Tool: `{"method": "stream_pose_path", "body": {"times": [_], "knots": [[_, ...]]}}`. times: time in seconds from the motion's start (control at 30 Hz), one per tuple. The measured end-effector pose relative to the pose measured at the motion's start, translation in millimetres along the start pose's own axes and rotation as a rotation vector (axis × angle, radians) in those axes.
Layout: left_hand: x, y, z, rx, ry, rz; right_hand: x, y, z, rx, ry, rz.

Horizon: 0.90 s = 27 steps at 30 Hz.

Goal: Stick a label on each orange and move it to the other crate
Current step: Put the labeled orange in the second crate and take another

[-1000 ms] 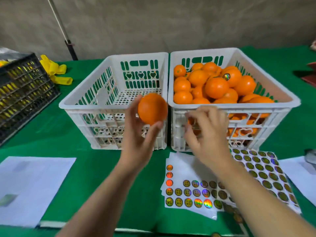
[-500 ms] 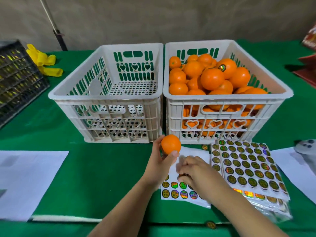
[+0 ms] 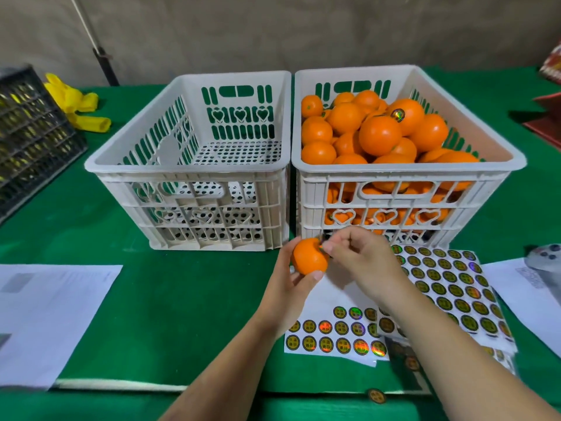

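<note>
A person's left hand (image 3: 291, 287) grips a single orange (image 3: 309, 256) just above the green-covered worktop (image 3: 182, 299), thumb and fingers curled round its smooth, rounded peel, directly before the seam where two white crates meet. The right hand (image 3: 364, 262) pinches its fingertips against the upper right of the fruit; whether a label sits between them is too small to tell.

Behind, the left crate (image 3: 188, 165), moulded plastic with slotted walls, heart-shaped cut-outs and a perforated floor, stands with no fruit visible inside. The right crate (image 3: 406, 170), its twin and touching it side to side, is heaped with glossy oranges (image 3: 379, 135), one at the top bearing a round label.

Sheets of round, shiny holographic labels (image 3: 449, 287) lie fanned toward the worktop's near right edge, partly under the right forearm. One loose label (image 3: 376, 395) rests at the near edge. White paper sheets (image 3: 45, 314) cover the near left side. At the far left stands a dark lattice crate (image 3: 30, 132), with a crumpled yellow item (image 3: 82, 107) beside it.
</note>
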State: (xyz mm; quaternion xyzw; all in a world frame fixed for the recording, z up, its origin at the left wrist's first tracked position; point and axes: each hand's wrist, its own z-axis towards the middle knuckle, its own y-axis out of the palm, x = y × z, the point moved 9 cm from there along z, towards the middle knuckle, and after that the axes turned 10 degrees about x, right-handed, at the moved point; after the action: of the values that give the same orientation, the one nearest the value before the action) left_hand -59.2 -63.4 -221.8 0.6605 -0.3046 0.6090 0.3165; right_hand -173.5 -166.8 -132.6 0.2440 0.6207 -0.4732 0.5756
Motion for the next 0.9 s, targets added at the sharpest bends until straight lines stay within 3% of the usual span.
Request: {"method": "stream_pose_path", "body": {"times": [0.13, 0.27, 0.43, 0.57, 0.73, 0.83, 0.9], "knots": [[-1.4, -1.7, -3.3, -0.02, -0.012, 0.007, 7.0, 26.2, 10.5, -0.172, 0.041, -0.219], [-3.3, -3.7, -3.3, -0.034, -0.027, 0.018, 14.0, 17.8, 17.5, -0.181, 0.106, -0.349], [2.8, -1.4, -9.4, -0.081, 0.017, 0.027, 20.9, 20.9, 7.5, -0.336, 0.352, -0.064], [8.8, 2.2, -12.0, -0.065, 0.067, 0.053, 24.8, 27.9, -3.7, -0.392, 0.424, 0.184], [7.2, 0.7, -11.4, -0.049, 0.074, 0.087, 18.0, 19.5, -9.0, -0.2, 0.313, 0.232], [9.5, 1.1, -10.3, -0.054, 0.073, 0.092, -14.2, 6.0, -4.9, -0.085, 0.009, -0.094], [10.9, 0.2, -8.7, -0.036, 0.074, 0.076, -55.2, -6.6, -2.4, 0.006, -0.224, -0.157]]}}
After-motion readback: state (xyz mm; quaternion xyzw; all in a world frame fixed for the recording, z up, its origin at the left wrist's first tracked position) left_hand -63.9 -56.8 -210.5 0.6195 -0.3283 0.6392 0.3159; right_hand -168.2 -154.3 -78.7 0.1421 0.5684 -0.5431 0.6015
